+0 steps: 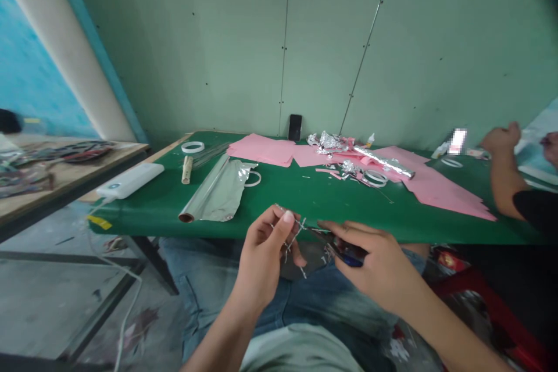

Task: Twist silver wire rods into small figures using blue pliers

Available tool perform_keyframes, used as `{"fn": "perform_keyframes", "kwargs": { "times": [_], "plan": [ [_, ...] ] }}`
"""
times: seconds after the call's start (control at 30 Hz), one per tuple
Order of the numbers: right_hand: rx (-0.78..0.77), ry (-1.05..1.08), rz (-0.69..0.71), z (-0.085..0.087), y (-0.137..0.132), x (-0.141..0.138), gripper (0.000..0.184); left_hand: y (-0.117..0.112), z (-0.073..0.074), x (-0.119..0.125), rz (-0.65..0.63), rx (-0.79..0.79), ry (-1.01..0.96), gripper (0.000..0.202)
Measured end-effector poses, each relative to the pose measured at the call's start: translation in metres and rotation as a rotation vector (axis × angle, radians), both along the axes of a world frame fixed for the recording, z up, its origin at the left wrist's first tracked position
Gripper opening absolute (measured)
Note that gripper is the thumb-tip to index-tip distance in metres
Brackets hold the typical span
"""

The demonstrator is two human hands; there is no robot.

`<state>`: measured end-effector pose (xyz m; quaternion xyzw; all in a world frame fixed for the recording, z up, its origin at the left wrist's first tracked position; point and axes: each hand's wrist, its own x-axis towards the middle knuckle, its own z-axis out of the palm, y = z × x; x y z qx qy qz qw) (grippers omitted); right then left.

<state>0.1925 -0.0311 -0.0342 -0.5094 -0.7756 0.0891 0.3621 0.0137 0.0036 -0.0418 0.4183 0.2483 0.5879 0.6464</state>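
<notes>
Foil strip (289,242) first: where is it, and what has hold of it?

It's up in the air over the person's lap, near the front edge of the desk (279,209). The left hand (261,258) pinches it between thumb and fingers, and thin, ragged bits hang down below.

How will it handle?

Very light and soft, I'd judge. It should crease or tear with almost no force, so the safest hold is close to that pinch, not on the dangling bits.

And the right hand (377,267)?

Its fingers curl closed around dark scissors (344,251) with some blue on them. The tips reach toward the strip, but I can't tell whether they touch it.

What's on the desk?

A foil roll (215,192) lies loosely at the left, beside a white tape ring (192,147). Pink paper (261,149) spreads across the middle and right, with crumpled foil (329,140) and a foil-wrapped rod (383,161) on top. A phone (295,127) leans against the wall (196,40), and a power bank (129,180) sits at the left corner.

Anyone else there?

Yes, a co-worker's hand (501,139) is raised at the far right, apart from the person's own.
</notes>
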Motion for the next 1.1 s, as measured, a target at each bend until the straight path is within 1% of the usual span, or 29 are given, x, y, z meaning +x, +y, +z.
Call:
{"fn": "perform_keyframes", "kwargs": {
  "times": [0.07, 0.13, 0.17, 0.2, 0.23, 0.3, 0.37, 0.43, 0.5, 0.57, 0.63, 0.77, 0.93, 1.1],
  "plan": [
    [0.062, -0.065, -0.062, 0.001, -0.002, 0.0, 0.051, 0.002, 0.001, 0.001, 0.025, 0.036, -0.013, 0.025],
    [0.178, -0.124, -0.19, 0.0, -0.009, -0.004, 0.051, 0.003, 0.001, 0.004, 0.081, 0.044, -0.077, 0.028],
    [0.234, -0.123, -0.246, -0.002, -0.014, -0.008, 0.05, 0.003, 0.001, 0.006, 0.109, 0.037, -0.116, 0.028],
    [0.265, -0.097, -0.272, -0.005, -0.021, -0.012, 0.049, 0.004, 0.0, 0.008, 0.136, 0.027, -0.144, 0.027],
    [0.268, -0.049, -0.269, -0.008, -0.027, -0.017, 0.048, 0.004, 0.0, 0.009, 0.159, 0.019, -0.163, 0.026],
    [0.171, 0.068, -0.169, -0.019, -0.039, -0.028, 0.048, 0.003, -0.001, 0.011, 0.187, 0.013, -0.178, 0.024],
    [0.053, 0.153, -0.089, -0.032, -0.043, -0.039, 0.051, 0.002, -0.001, 0.012, 0.197, 0.022, -0.179, 0.022],
    [-0.007, 0.259, -0.073, -0.044, -0.038, -0.047, 0.054, -0.001, 0.0, 0.013, 0.199, 0.032, -0.177, 0.022],
    [-0.015, 0.363, -0.063, -0.051, -0.027, -0.052, 0.056, -0.004, 0.001, 0.014, 0.19, 0.032, -0.174, 0.024],
    [0.023, 0.434, -0.06, -0.051, -0.017, -0.056, 0.055, -0.007, 0.002, 0.016, 0.164, 0.026, -0.171, 0.026],
    [0.08, 0.466, -0.068, -0.047, -0.011, -0.057, 0.051, -0.01, 0.002, 0.017, 0.148, 0.029, -0.161, 0.028],
    [0.136, 0.472, -0.072, -0.037, -0.011, -0.059, 0.048, -0.015, 0.001, 0.02, 0.165, 0.06, -0.121, 0.028],
    [0.111, 0.464, -0.068, -0.035, -0.013, -0.058, 0.047, -0.017, -0.003, 0.021, 0.193, 0.102, -0.106, 0.027],
    [0.071, 0.466, -0.035, -0.031, -0.013, -0.056, 0.039, -0.017, -0.003, 0.021, 0.213, 0.167, -0.022, 0.027]
  ]
}}
